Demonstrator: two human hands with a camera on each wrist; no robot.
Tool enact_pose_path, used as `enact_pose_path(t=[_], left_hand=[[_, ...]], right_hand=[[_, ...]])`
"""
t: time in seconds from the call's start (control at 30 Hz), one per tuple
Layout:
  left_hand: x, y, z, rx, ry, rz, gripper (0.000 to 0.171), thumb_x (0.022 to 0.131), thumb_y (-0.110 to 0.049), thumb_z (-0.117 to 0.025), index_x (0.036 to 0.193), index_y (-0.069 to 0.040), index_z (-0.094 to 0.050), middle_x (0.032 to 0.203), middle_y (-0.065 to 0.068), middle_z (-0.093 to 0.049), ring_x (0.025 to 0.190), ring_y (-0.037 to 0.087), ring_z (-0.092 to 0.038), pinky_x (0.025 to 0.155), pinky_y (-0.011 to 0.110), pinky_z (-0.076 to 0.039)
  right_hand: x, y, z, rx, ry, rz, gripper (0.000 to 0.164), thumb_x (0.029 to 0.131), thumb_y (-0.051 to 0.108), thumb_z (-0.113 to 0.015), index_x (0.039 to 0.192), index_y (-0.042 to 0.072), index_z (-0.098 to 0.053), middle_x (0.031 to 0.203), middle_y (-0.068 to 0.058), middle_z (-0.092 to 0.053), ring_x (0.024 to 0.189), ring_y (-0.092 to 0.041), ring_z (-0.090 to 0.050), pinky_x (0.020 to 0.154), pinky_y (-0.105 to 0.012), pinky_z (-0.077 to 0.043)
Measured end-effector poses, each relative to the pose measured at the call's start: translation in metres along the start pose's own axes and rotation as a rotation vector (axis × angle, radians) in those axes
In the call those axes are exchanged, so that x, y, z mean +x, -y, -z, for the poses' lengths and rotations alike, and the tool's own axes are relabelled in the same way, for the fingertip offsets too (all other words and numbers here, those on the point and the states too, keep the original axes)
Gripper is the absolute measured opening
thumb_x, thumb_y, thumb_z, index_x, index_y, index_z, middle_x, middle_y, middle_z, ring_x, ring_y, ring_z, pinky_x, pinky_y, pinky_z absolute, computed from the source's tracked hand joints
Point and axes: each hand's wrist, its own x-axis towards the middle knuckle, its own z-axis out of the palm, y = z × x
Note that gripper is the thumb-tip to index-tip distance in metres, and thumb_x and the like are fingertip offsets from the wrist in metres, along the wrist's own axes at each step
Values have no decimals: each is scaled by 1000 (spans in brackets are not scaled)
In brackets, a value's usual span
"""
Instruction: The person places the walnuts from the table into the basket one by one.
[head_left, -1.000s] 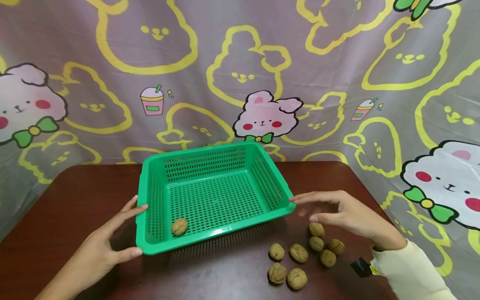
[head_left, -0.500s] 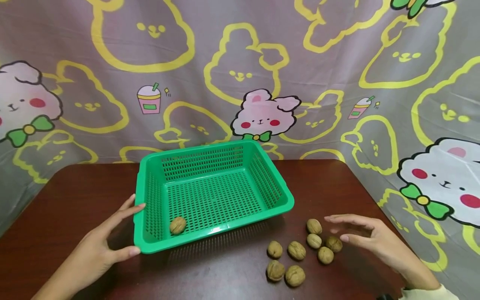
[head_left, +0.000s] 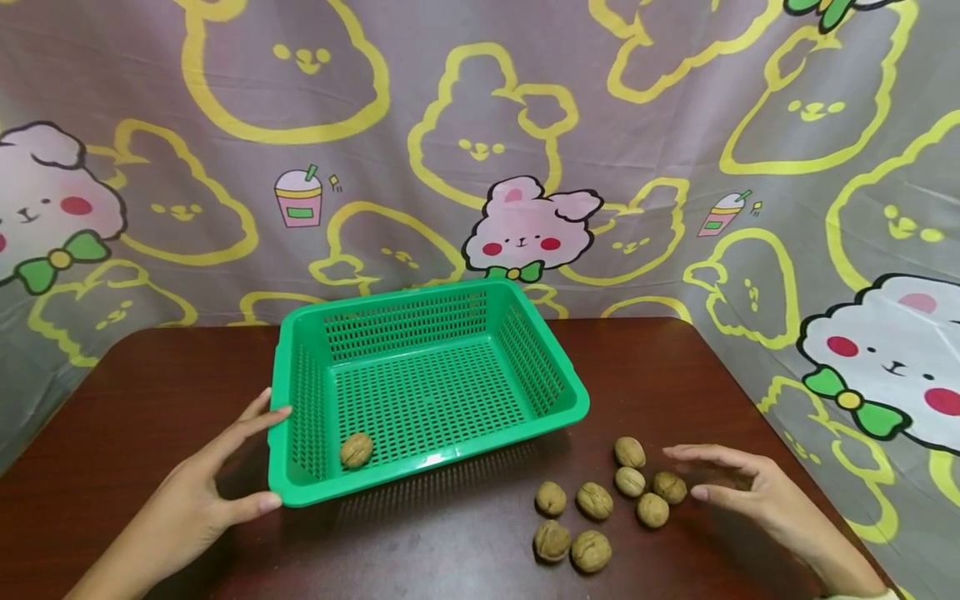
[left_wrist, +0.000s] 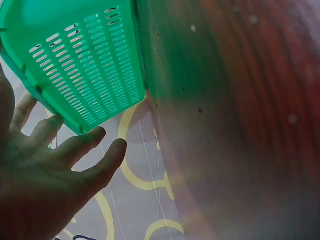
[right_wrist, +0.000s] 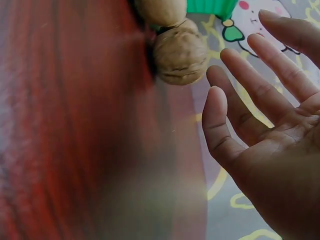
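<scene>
In the head view, a green plastic basket [head_left: 480, 442] with slotted walls stands on the table, one walnut [head_left: 356, 450] lying in its near left corner. My left hand [head_left: 183, 492] is at the basket's left side, its fingertips on the rim and its thumb by the near corner. From the left wrist view, the fingers [left_wrist: 82, 145] look spread and fairly straight beside the basket wall [left_wrist: 80, 60]. To the right, my right hand [head_left: 772, 504] holds nothing; its fingers are loosely bent beside a walnut [head_left: 670, 487]. Another walnut [right_wrist: 181, 56] shows close to the fingertips in the right wrist view.
Several walnuts [head_left: 591, 551] lie loose on the dark red-brown table [head_left: 420, 558], right of the basket and in front of it. A patterned curtain [head_left: 420, 150] hangs behind the table and along its right side.
My right hand has left the basket's near right corner and moved right and toward me, to the far side of the walnuts. The left hand and the basket stay about where they were.
</scene>
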Motion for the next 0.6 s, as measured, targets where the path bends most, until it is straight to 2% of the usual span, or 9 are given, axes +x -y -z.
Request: enact_pose_path(t=[0.1,0.2,0.27,0.33,0.4,0.43,0.53,0.57,0.6], left_hand=[[0,-1,0,3,4,10,98,82,-20,-89,163,-33,-37,176,-10,-12,154,40,-27,94,75,-35],[0,-1,0,5,4,11,98,81,-20,-90,163,-34,-37,177,-9,-13,153,42,-28,94,74,-37],[1,-1,0,18,3,10,98,81,-21,-90,162,-34,-37,176,-10,-13,152,45,-30,106,57,-41],[1,-1,1,34,0,7,97,81,-22,-90,162,-34,-38,176,-12,-14,151,44,-32,107,34,-42],[1,-2,1,33,4,8,97,81,-22,-90,162,-34,-38,176,-14,-13,150,45,-33,106,32,-43],[1,-2,1,30,5,9,97,81,-22,-90,162,-34,-38,176,-15,-13,150,46,-34,106,33,-43],[1,-3,2,-10,15,20,98,81,-19,-90,162,-33,-37,176,-17,-11,149,52,-31,101,66,-40],[1,-4,2,-21,17,22,98,81,-19,-89,163,-33,-37,175,-17,-11,148,54,-31,96,73,-37],[1,-4,2,-22,17,25,98,81,-19,-90,163,-33,-37,175,-17,-10,148,54,-31,95,74,-37]], right_hand=[[0,-4,-2,-11,6,-38,43,101,-6,-60,144,-5,-57,144,2,-67,125,-4,-65,91,-22,-57],[1,-6,-4,-20,12,-87,43,101,0,-63,144,-2,-58,143,2,-67,124,-2,-65,90,-23,-57],[3,-7,-5,-26,11,-112,43,101,3,-65,143,0,-59,142,4,-67,122,-1,-64,89,-23,-57],[4,-9,-5,-18,18,-122,43,100,3,-66,143,-1,-60,140,5,-68,121,-1,-64,88,-24,-58],[5,-11,-5,-1,39,-127,44,100,2,-66,143,-2,-59,140,8,-68,120,0,-64,88,-24,-58],[5,-12,-6,3,49,-128,44,100,2,-66,143,-2,-59,139,9,-68,120,1,-64,88,-23,-58],[6,-14,-7,9,72,-133,44,99,3,-67,142,-3,-59,138,12,-68,119,3,-62,87,-23,-57],[7,-15,-8,3,73,-135,44,99,4,-67,142,-2,-60,137,12,-68,119,3,-62,87,-23,-57],[7,-15,-8,-5,73,-136,44,99,4,-68,142,-1,-61,137,13,-69,119,4,-62,86,-23,-57]])
